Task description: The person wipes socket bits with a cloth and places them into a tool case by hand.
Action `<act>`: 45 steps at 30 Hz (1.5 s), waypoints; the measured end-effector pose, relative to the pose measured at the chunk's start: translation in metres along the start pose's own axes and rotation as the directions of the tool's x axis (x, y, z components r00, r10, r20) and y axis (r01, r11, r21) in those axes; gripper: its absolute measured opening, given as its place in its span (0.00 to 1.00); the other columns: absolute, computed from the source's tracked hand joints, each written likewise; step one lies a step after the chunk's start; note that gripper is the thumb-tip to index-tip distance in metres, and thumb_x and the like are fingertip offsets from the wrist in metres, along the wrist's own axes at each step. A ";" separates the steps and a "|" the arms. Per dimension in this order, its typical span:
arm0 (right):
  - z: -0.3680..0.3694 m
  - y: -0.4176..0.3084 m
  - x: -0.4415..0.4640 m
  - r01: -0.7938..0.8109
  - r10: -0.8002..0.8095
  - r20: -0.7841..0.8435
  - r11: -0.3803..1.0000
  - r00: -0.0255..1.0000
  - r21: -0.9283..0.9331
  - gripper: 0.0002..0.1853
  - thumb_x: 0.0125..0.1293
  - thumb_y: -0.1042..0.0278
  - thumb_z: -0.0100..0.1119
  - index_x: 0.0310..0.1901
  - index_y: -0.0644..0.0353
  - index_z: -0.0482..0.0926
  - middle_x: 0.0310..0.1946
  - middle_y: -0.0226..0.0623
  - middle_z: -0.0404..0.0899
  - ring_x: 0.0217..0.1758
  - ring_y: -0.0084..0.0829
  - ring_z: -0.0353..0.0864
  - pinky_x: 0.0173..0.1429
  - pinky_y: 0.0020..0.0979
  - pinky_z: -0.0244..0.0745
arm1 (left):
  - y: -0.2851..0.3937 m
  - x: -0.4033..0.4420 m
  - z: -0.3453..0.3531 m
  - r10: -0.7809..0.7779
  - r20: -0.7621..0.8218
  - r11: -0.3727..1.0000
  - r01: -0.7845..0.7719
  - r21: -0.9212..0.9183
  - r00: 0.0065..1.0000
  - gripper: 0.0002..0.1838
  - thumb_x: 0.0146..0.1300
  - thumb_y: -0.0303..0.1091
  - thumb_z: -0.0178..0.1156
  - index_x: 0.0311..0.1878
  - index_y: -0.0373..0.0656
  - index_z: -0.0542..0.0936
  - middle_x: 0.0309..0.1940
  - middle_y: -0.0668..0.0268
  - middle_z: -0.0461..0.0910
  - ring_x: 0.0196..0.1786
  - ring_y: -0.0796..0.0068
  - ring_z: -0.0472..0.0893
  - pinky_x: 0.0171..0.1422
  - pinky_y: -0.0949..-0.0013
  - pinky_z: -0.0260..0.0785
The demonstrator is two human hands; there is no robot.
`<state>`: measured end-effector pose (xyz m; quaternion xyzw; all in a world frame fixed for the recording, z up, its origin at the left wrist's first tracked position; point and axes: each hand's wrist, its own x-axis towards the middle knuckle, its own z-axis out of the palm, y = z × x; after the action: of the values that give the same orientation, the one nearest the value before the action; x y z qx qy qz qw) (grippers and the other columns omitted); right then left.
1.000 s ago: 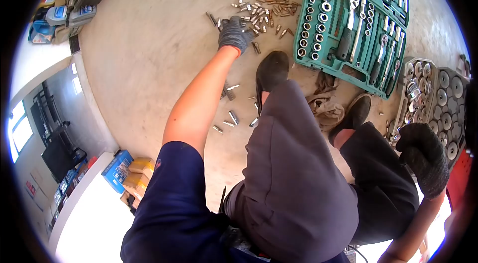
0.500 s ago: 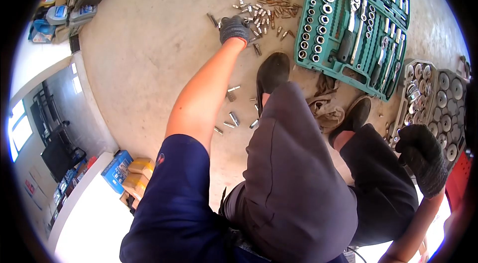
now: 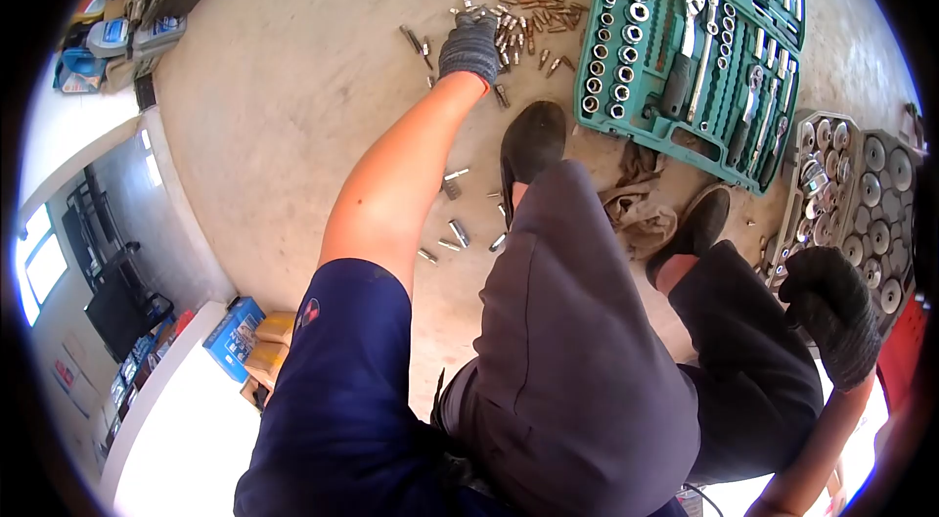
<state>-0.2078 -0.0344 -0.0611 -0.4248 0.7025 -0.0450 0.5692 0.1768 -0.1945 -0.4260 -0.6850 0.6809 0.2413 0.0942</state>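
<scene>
In a dark grey knit glove, my left hand reaches down to the near left edge of a pile of small screwdriver bits on the floor. Its fingers are bent together at the bits; whatever lies between the fingertips is hidden. Two darker bits lie just left of it, and another bit lies below. My right hand, in a black glove, hangs curled beside my right knee, with nothing visible in it. Several loose sockets and bits are scattered nearer my feet.
An open green socket set case with ratchets and sockets lies right of the pile. Beyond it sits a grey case of metal cup-shaped pieces. A crumpled rag lies between my shoes. Boxes stand at lower left.
My left hand has moved slightly up and its fingers reach farther into the bits. The view has shifted a little. My right hand stays where it was.
</scene>
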 end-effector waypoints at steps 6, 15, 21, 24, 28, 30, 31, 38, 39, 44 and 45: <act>0.000 -0.002 -0.003 -0.013 0.013 0.001 1.000 1.000 0.005 0.20 0.64 0.61 0.62 0.52 0.66 0.74 0.34 0.36 0.79 0.32 0.23 0.76 0.36 0.24 0.73 | 0.009 0.006 -0.012 -0.056 0.053 0.998 0.057 -0.016 0.997 0.25 0.63 0.38 0.56 0.64 0.52 0.69 0.65 0.47 0.66 0.58 0.48 0.78 0.62 0.52 0.70; 0.021 -0.015 -0.004 0.013 -0.010 -0.053 0.998 0.999 0.056 0.12 0.63 0.73 0.59 0.47 0.66 0.77 0.37 0.35 0.79 0.36 0.24 0.78 0.41 0.27 0.75 | -0.007 0.001 0.009 -0.029 -0.181 0.987 -0.001 -0.160 0.983 0.23 0.54 0.41 0.63 0.55 0.55 0.78 0.52 0.46 0.75 0.51 0.44 0.79 0.56 0.52 0.72; 0.060 0.081 0.072 0.163 -0.057 0.385 0.955 0.921 -0.249 0.15 0.63 0.61 0.61 0.47 0.60 0.79 0.38 0.46 0.83 0.44 0.43 0.84 0.49 0.41 0.77 | -0.011 -0.019 0.021 -0.091 0.289 0.403 0.301 -0.864 0.953 0.09 0.58 0.31 0.59 0.43 0.48 0.78 0.24 0.59 0.79 0.26 0.64 0.81 0.31 0.63 0.75; 0.106 0.124 0.139 0.214 -0.024 0.336 0.813 0.942 -0.542 0.19 0.64 0.56 0.58 0.52 0.58 0.77 0.47 0.50 0.81 0.51 0.48 0.82 0.55 0.45 0.75 | 0.051 -0.091 -0.017 0.327 0.440 0.149 0.414 -0.898 0.836 0.08 0.58 0.27 0.56 0.41 0.45 0.77 0.24 0.66 0.76 0.18 0.79 0.72 0.20 0.76 0.66; 0.181 0.139 0.191 0.130 0.051 0.217 0.658 0.975 -0.741 0.23 0.62 0.54 0.59 0.57 0.55 0.75 0.57 0.48 0.76 0.55 0.49 0.80 0.60 0.44 0.74 | 0.100 -0.120 -0.003 0.659 0.553 0.078 0.685 -0.724 0.510 0.12 0.52 0.24 0.54 0.41 0.41 0.78 0.31 0.66 0.78 0.22 0.79 0.75 0.20 0.75 0.67; 0.209 0.161 0.205 0.103 0.035 0.175 0.692 0.984 -0.714 0.25 0.62 0.53 0.60 0.58 0.53 0.75 0.60 0.49 0.74 0.56 0.49 0.80 0.61 0.44 0.74 | 0.120 -0.122 0.013 0.709 0.555 0.143 0.682 -0.717 0.435 0.14 0.53 0.26 0.55 0.44 0.39 0.78 0.32 0.61 0.80 0.26 0.71 0.81 0.22 0.69 0.74; 0.221 0.173 0.210 0.057 0.033 0.117 0.723 0.993 -0.689 0.26 0.61 0.51 0.60 0.59 0.52 0.75 0.62 0.49 0.73 0.57 0.50 0.79 0.62 0.44 0.73 | 0.127 -0.122 0.025 0.738 0.546 0.145 0.697 -0.702 0.396 0.13 0.55 0.27 0.56 0.45 0.38 0.78 0.33 0.59 0.80 0.27 0.68 0.83 0.24 0.67 0.76; 0.200 0.228 0.206 -0.269 0.294 0.034 0.817 0.955 0.510 0.23 0.63 0.50 0.57 0.51 0.61 0.80 0.45 0.49 0.82 0.46 0.46 0.82 0.51 0.41 0.77 | 0.145 -0.105 0.104 0.458 0.811 0.669 0.459 -0.584 0.364 0.14 0.64 0.36 0.58 0.48 0.36 0.78 0.30 0.57 0.81 0.25 0.65 0.83 0.21 0.64 0.76; 0.191 0.228 0.202 -0.332 0.358 0.121 0.618 0.926 0.712 0.24 0.62 0.50 0.57 0.50 0.63 0.80 0.41 0.47 0.83 0.43 0.42 0.83 0.47 0.39 0.78 | 0.148 -0.105 0.108 0.458 0.815 0.673 0.461 -0.579 0.356 0.14 0.64 0.36 0.58 0.48 0.36 0.78 0.30 0.57 0.81 0.25 0.65 0.83 0.21 0.64 0.76; 0.197 0.231 0.192 -0.292 0.416 0.081 0.473 0.906 0.832 0.24 0.61 0.52 0.62 0.51 0.63 0.79 0.41 0.42 0.81 0.41 0.36 0.79 0.41 0.37 0.77 | 0.151 -0.119 0.118 0.373 0.749 0.926 -0.166 -0.339 0.548 0.23 0.58 0.31 0.63 0.58 0.43 0.74 0.41 0.55 0.83 0.36 0.60 0.85 0.39 0.57 0.80; 0.207 0.231 0.193 -0.295 0.414 0.087 0.470 0.906 0.832 0.24 0.61 0.52 0.62 0.51 0.63 0.79 0.41 0.42 0.81 0.41 0.36 0.79 0.41 0.37 0.77 | 0.149 -0.119 0.127 0.349 0.739 0.931 -0.123 -0.344 0.576 0.26 0.56 0.32 0.64 0.60 0.44 0.73 0.44 0.55 0.83 0.44 0.59 0.83 0.50 0.59 0.76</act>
<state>-0.1589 0.0743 -0.4066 0.0535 0.7033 -0.2786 0.6518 0.0110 -0.0384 -0.4516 -0.4161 0.6176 0.6137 0.2623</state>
